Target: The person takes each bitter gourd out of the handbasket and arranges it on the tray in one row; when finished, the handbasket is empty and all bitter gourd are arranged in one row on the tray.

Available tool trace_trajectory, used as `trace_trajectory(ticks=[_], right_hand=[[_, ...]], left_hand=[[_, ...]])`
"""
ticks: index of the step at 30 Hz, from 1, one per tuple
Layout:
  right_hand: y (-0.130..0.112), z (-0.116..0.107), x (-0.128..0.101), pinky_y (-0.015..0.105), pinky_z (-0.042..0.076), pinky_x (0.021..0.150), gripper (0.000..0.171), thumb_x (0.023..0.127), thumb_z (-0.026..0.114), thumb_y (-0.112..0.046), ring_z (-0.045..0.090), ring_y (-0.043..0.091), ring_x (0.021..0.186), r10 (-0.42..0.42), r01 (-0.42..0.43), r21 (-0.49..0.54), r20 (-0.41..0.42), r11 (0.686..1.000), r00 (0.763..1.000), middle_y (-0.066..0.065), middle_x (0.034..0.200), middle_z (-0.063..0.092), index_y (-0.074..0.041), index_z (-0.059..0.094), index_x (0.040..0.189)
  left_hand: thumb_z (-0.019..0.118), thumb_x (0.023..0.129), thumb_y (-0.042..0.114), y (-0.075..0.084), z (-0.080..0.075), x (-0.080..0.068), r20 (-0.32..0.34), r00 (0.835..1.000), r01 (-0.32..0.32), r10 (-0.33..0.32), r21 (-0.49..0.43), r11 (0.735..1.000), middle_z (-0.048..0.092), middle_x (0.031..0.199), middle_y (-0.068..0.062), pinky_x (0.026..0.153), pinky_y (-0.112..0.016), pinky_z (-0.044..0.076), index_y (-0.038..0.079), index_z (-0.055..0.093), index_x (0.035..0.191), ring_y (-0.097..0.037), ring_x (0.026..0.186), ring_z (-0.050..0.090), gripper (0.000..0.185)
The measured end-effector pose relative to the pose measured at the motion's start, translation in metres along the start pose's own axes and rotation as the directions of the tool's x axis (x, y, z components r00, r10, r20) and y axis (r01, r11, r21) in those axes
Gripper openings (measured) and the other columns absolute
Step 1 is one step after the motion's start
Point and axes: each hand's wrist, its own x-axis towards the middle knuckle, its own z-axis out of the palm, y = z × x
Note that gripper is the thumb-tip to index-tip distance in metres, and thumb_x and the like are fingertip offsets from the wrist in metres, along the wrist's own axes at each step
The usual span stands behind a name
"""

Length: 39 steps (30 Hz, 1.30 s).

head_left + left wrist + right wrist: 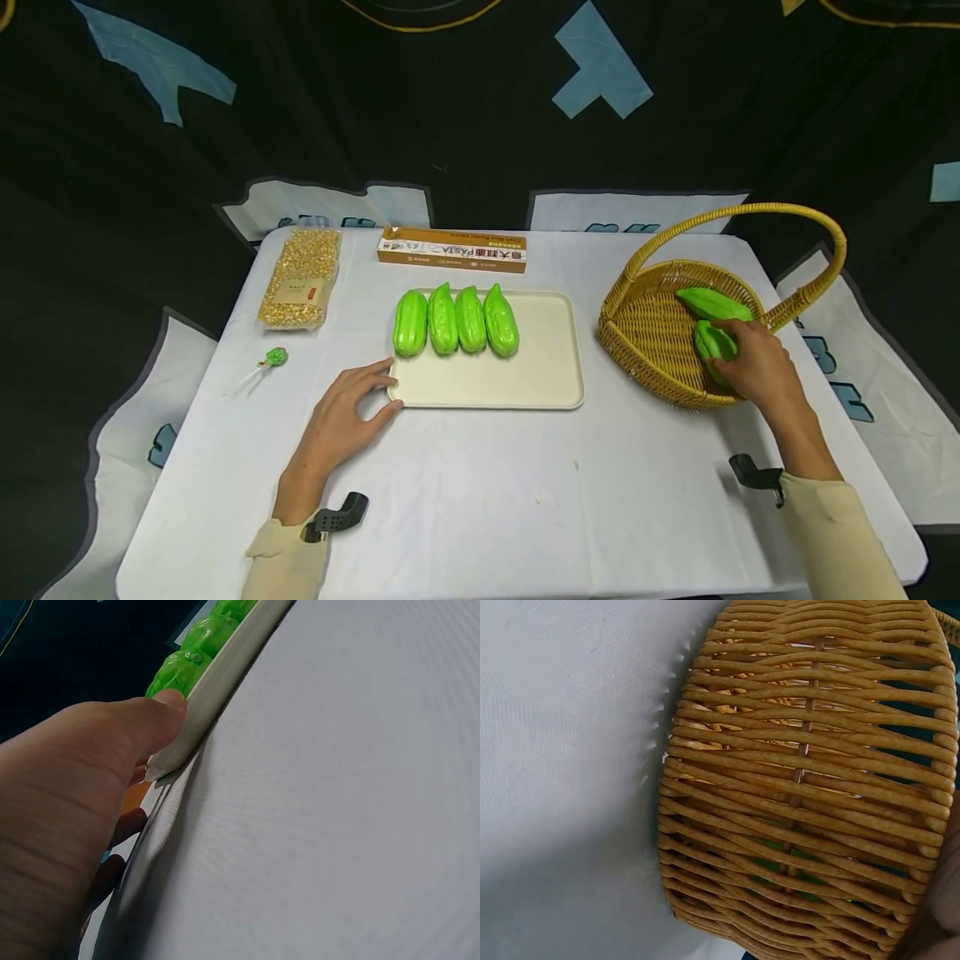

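Several glossy, ribbed green fruits [442,321] with tapered tips stand in a row on the left part of a cream rectangular tray [540,379]. My left hand [337,421] touches the tray's left edge with spread fingers, its thumb [169,712] against the rim near the front corner. To the right, my right hand [761,367] reaches into a wicker basket [652,333] and grips a ribbed green fruit [708,350]. Another green fruit [712,304] lies behind it in the basket. The right wrist view shows mostly the basket's woven side [802,772], which hides the fingers.
A bag of yellow grains [300,279] lies at the back left, with a green-wrapped lollipop [276,357] nearer. Behind the tray is a long pasta box [452,250]. The basket's tall handle [780,210] arches above the right side. A white cloth [510,508] covers the table.
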Motion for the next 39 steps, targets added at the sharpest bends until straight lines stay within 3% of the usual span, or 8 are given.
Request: trace_trajectory(ticks=[11, 15, 21, 25, 33, 36, 39], right_hand=[[-0.002, 0.001, -0.004, 0.076, 0.039, 0.095, 0.059, 0.086, 0.077, -0.012, 0.044, 0.057, 0.122, -0.044, 0.045, 0.022, -0.039, 0.999, 0.998, 0.038, 0.137, 0.046, 0.003, 0.053, 0.138], [-0.004, 0.002, -0.009, 0.072, 0.045, 0.09, 0.06, 0.087, 0.076, -0.013, 0.05, 0.053, 0.115, -0.051, 0.053, 0.031, -0.054, 0.998, 0.997, 0.037, 0.134, 0.05, 0.003, 0.052, 0.139], [-0.012, 0.003, -0.016, 0.061, 0.051, 0.077, 0.06, 0.088, 0.073, -0.013, 0.056, 0.045, 0.099, -0.059, 0.069, 0.064, -0.142, 0.996, 0.988, 0.034, 0.128, 0.056, 0.001, 0.05, 0.142], [-0.017, 0.004, -0.019, 0.057, 0.051, 0.076, 0.062, 0.087, 0.075, -0.012, 0.055, 0.043, 0.098, -0.083, 0.101, 0.088, -0.188, 0.991, 0.979, 0.032, 0.128, 0.057, 0.001, 0.05, 0.143], [-0.025, 0.004, -0.024, 0.058, 0.049, 0.078, 0.068, 0.087, 0.077, -0.013, 0.053, 0.044, 0.105, -0.105, 0.132, 0.105, -0.227, 0.986, 0.968, 0.03, 0.134, 0.055, -0.001, 0.047, 0.147], [-0.03, 0.003, -0.027, 0.052, 0.052, 0.074, 0.067, 0.087, 0.078, -0.014, 0.056, 0.044, 0.102, -0.123, 0.158, 0.114, -0.264, 0.981, 0.957, 0.029, 0.131, 0.056, -0.002, 0.048, 0.146], [-0.036, 0.0, -0.03, 0.028, 0.053, 0.071, 0.066, 0.086, 0.079, -0.015, 0.06, 0.042, 0.1, -0.139, 0.183, 0.122, -0.304, 0.975, 0.942, 0.026, 0.129, 0.059, -0.004, 0.051, 0.145]], left_hand=[[0.084, 0.085, 0.031, -0.002, 0.002, -0.002, -0.012, 1.0, -0.014, 0.014, -0.002, 1.0, 0.056, 0.147, 0.004, 0.109, -0.046, 0.043, 0.018, 0.071, 0.115, -0.023, 0.129, 0.052, 0.035], [0.084, 0.085, 0.032, -0.001, 0.004, -0.004, -0.009, 1.0, -0.007, 0.007, -0.003, 1.0, 0.057, 0.146, 0.004, 0.109, -0.046, 0.043, 0.019, 0.072, 0.115, -0.022, 0.13, 0.052, 0.035], [0.084, 0.085, 0.032, 0.0, 0.002, -0.002, -0.008, 1.0, -0.006, 0.006, -0.002, 1.0, 0.056, 0.147, 0.005, 0.109, -0.046, 0.042, 0.019, 0.071, 0.116, -0.022, 0.131, 0.051, 0.036], [0.084, 0.085, 0.032, 0.0, 0.0, -0.001, -0.01, 1.0, -0.006, 0.006, -0.001, 1.0, 0.056, 0.147, 0.005, 0.109, -0.046, 0.042, 0.019, 0.072, 0.116, -0.022, 0.131, 0.051, 0.036], [0.083, 0.085, 0.033, 0.0, 0.001, -0.001, -0.003, 1.0, -0.002, 0.002, -0.004, 1.0, 0.056, 0.147, 0.005, 0.11, -0.046, 0.042, 0.019, 0.072, 0.116, -0.022, 0.131, 0.051, 0.036], [0.083, 0.086, 0.033, 0.0, 0.001, -0.001, -0.001, 1.0, 0.0, 0.0, -0.004, 1.0, 0.055, 0.147, 0.006, 0.11, -0.045, 0.042, 0.019, 0.072, 0.116, -0.021, 0.131, 0.051, 0.036], [0.083, 0.086, 0.033, 0.0, 0.0, 0.0, -0.003, 1.0, -0.005, 0.005, -0.002, 1.0, 0.056, 0.147, 0.005, 0.11, -0.045, 0.042, 0.019, 0.071, 0.116, -0.022, 0.131, 0.051, 0.036]])
